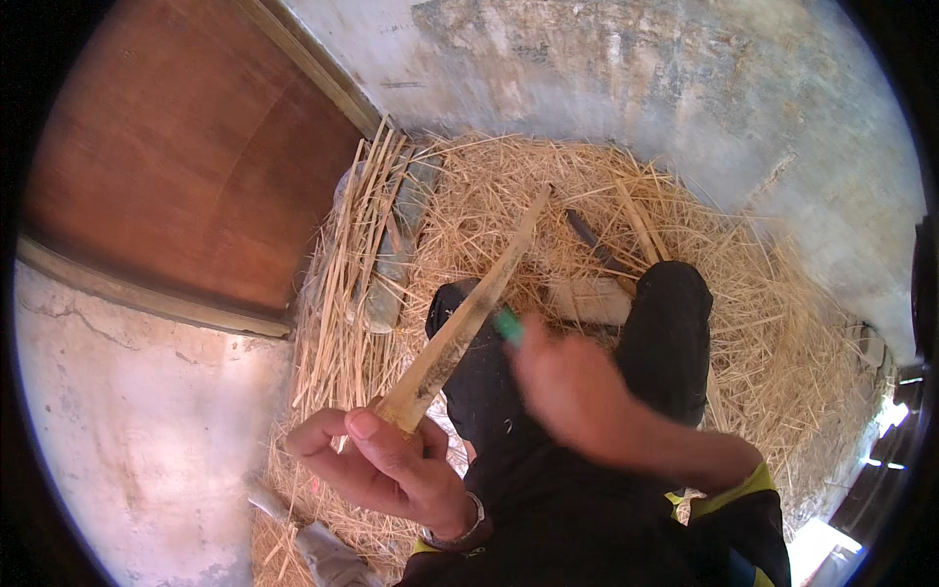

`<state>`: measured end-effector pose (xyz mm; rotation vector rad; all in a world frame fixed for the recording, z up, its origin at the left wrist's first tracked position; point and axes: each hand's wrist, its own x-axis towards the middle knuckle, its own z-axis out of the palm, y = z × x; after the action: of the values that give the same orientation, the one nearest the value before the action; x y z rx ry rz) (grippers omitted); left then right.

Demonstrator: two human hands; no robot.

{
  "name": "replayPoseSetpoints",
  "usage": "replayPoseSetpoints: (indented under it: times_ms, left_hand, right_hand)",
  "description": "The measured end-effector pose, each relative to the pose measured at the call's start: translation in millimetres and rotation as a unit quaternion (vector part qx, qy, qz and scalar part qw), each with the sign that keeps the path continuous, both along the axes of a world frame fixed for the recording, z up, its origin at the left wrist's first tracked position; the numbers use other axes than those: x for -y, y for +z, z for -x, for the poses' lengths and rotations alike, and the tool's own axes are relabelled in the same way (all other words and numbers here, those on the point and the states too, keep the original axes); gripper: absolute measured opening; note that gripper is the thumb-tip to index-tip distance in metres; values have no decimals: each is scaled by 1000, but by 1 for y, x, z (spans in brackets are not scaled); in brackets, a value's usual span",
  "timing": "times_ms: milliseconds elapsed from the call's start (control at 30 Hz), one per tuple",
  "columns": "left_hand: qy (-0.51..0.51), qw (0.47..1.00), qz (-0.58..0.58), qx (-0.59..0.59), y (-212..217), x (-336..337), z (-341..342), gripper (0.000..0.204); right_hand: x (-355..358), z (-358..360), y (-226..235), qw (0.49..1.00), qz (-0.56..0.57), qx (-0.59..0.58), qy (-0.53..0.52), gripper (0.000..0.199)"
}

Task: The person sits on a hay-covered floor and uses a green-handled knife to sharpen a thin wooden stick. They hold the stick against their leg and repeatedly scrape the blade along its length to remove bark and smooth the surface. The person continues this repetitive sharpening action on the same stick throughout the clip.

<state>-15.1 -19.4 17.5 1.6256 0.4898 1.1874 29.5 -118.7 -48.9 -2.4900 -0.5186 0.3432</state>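
My left hand (396,468) pinches the near end of a long, pale yellow bamboo strip (455,338) between thumb and fingers. The strip slants up and away over my left knee, tapers toward its far end and has dark stains along one side. Smeared by motion, my right hand (572,391) is closed around a green-handled tool (508,325) close to the middle of the strip. Whether the tool touches the bamboo I cannot tell, and its working end is hidden.
Several thin split sticks (337,284) are piled at the left by the brown wooden panel (196,147). Shavings (479,166) cover the floor up to the stained wall (665,88). A dark, long tool (595,240) and a pale block (585,299) lie beyond my knees.
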Motion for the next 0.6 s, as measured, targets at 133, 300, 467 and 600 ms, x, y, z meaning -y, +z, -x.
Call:
replayPoseSetpoints:
  times_ms: [133, 300, 467, 600]
  left_hand:
    - [-20, 999, -41, 29, 1, -5, -4, 28]
    - [-46, 999, -24, -3, -1, -2, 0, 28]
    - [-4, 999, -19, 26, -3, -1, -11, 28]
    - [6, 999, -2, 32, -1, -6, -4, 30]
  right_hand:
    - [19, -5, -5, 990, -110, 60, -60, 25]
    - [12, 19, 44, 978, -204, 9, 49, 21]
    - [1, 1, 1, 989, -124, 81, 10, 20]
    - [10, -9, -33, 994, -59, 58, -71, 23]
